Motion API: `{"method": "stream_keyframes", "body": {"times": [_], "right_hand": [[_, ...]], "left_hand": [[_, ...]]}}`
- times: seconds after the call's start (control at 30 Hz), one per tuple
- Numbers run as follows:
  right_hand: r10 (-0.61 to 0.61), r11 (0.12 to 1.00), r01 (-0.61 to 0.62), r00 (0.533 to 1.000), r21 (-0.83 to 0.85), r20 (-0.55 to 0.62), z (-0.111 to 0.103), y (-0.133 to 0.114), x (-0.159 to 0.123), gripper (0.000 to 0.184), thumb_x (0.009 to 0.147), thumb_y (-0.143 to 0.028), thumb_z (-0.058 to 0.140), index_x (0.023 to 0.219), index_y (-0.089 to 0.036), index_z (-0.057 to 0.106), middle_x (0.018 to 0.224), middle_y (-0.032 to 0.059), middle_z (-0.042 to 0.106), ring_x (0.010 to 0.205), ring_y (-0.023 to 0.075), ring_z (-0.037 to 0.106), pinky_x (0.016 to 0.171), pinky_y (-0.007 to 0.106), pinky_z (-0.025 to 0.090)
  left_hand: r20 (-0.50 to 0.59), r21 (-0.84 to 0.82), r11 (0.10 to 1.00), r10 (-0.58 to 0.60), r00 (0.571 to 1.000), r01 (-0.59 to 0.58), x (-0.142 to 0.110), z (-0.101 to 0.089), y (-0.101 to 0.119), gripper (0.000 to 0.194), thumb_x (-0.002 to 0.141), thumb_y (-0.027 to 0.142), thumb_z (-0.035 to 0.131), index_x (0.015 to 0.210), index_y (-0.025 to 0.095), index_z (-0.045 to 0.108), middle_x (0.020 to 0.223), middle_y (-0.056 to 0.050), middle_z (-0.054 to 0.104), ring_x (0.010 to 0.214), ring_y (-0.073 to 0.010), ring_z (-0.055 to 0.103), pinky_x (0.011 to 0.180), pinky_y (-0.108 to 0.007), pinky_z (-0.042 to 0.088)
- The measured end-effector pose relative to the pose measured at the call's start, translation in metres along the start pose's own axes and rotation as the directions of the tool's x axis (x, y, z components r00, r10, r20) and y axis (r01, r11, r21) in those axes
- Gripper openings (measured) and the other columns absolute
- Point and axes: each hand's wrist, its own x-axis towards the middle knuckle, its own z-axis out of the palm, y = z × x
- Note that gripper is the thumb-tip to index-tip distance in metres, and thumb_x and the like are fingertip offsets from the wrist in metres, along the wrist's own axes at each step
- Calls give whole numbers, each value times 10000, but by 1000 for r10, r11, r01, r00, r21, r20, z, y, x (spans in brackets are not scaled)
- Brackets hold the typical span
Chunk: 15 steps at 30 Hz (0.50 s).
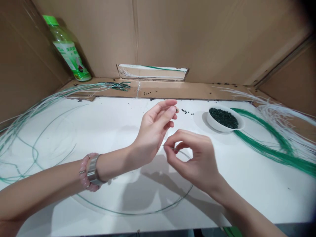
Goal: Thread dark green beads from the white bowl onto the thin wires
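My left hand [155, 131] is raised over the white table, thumb and forefinger pinched together. A tiny dark bead shows at those fingertips. Lower and to the right, my right hand [194, 158] pinches the end of a thin green strand [138, 214] between thumb and forefinger. The strand's tip pokes out slightly toward my left hand. From there it loops down and around across the table top below both hands. The two hands are close but apart. A white bowl [240, 122] full of dark green beads [223, 118] stands beyond my right hand.
Green strands [266, 154] and white strands [278, 115] lie right of the bowl. Another bundle [49, 93], with dark beaded ends, curves along the left. A green bottle [70, 54] leans in the back corner. Loose beads [186, 112] lie near the bowl; cardboard walls [197, 36] enclose the table.
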Motion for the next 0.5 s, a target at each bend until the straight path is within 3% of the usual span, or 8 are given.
{"method": "stream_keyframes", "body": {"times": [0.17,0.33,0.5], "right_hand": [[-29,1000,26,970,-17,-242,-18,-1,1,183,739,-42,614,703,-220,585,653,-38,596,594,91,529,491,217,464],[-37,999,30,964,-33,-264,-23,-2,0,193,748,-44,619,713,-232,590,665,-26,600,609,109,540,488,245,463],[-45,998,28,954,-60,-298,-24,-1,2,177,762,-58,621,714,-226,589,655,-29,598,599,100,531,471,234,457]], "left_hand": [[99,-173,979,-96,990,112,-7,-1,3,57,878,175,532,911,208,564,815,4,544,686,-55,532,623,-130,479],[171,-137,974,-156,973,180,-13,-1,5,56,869,170,542,895,216,559,805,7,553,691,-62,574,662,-141,510],[221,-226,952,-156,963,206,-11,-5,2,110,825,99,604,861,200,579,810,25,587,705,-42,617,690,-121,521]]}}
